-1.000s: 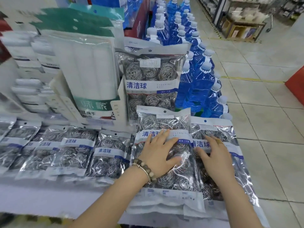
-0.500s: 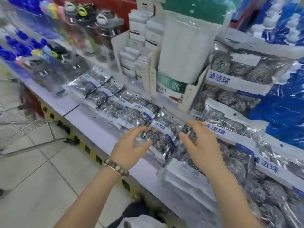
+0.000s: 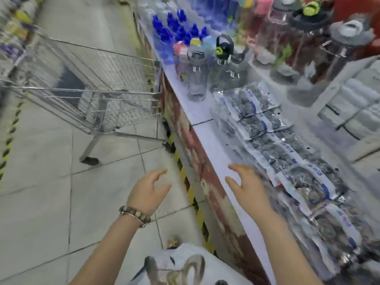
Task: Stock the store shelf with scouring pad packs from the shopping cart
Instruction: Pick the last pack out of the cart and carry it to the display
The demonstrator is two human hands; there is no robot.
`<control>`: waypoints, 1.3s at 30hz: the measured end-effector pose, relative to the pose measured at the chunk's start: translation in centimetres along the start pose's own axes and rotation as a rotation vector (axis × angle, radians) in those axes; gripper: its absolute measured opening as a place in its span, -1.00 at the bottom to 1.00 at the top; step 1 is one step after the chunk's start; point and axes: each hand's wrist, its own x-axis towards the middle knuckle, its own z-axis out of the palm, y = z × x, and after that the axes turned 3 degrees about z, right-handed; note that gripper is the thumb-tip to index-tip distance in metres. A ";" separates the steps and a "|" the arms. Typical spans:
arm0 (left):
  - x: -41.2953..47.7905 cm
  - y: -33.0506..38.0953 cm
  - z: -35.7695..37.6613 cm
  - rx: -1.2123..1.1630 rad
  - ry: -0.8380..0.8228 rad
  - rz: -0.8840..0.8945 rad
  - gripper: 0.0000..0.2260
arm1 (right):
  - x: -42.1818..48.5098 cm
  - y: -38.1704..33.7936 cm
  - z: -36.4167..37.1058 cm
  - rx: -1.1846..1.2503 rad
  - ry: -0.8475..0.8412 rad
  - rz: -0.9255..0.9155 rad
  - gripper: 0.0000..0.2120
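Both hands are held empty, fingers spread: left hand (image 3: pixel 148 191) over the floor, right hand (image 3: pixel 249 187) at the shelf (image 3: pixel 209 140) edge beside scouring pad packs (image 3: pixel 273 140). The shopping cart (image 3: pixel 86 87) is seen at ten o'clock.

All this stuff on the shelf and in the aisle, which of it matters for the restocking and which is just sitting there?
Part of the job:
- scouring pad packs laid along the shelf
- shopping cart in the aisle
- left hand and right hand, both empty

Just there:
- water bottles
- blue-capped bottles
- white boxed goods

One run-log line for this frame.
left hand: empty, over floor | right hand: empty, at shelf edge | scouring pad packs: on shelf | cart: left
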 end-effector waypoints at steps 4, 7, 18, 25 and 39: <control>4.0 -5.0 -4.7 -0.038 0.054 -0.084 -0.65 | 5.5 -4.6 4.7 -0.030 -0.097 -0.001 -0.65; 6.8 -7.5 -7.3 -0.065 0.097 -0.140 -0.65 | 9.1 -6.9 7.2 -0.051 -0.151 -0.017 -0.65; 24.3 -12.6 -12.6 -0.087 0.119 -0.221 -0.66 | 28.6 -12.9 13.2 -0.069 -0.245 -0.002 -0.61; 39.2 -12.1 -18.4 -0.020 0.096 -0.209 -0.66 | 47.3 -20.9 15.5 -0.027 -0.259 -0.078 -0.64; 62.9 -16.4 -22.4 0.047 -0.177 -0.184 -0.67 | 68.6 -22.3 22.8 -0.147 -0.219 0.399 -0.57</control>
